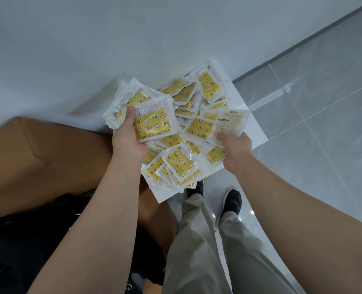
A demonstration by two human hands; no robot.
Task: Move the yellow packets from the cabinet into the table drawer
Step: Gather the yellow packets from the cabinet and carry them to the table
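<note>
Several yellow packets (197,128) in clear wrappers lie heaped on a white shelf (254,124) in the middle of the view. My left hand (129,139) grips a bunch of the packets (152,124), thumb on top, lifted a little above the heap. My right hand (235,151) pinches another packet (228,124), pale printed side up, at the heap's right edge. The table drawer is not in view.
A white wall (91,49) stands behind the shelf. A brown cardboard box (38,158) sits at the left, with a dark bag (38,240) below it. Grey tiled floor (313,124) lies to the right, and my legs and black shoes (232,200) stand below the shelf.
</note>
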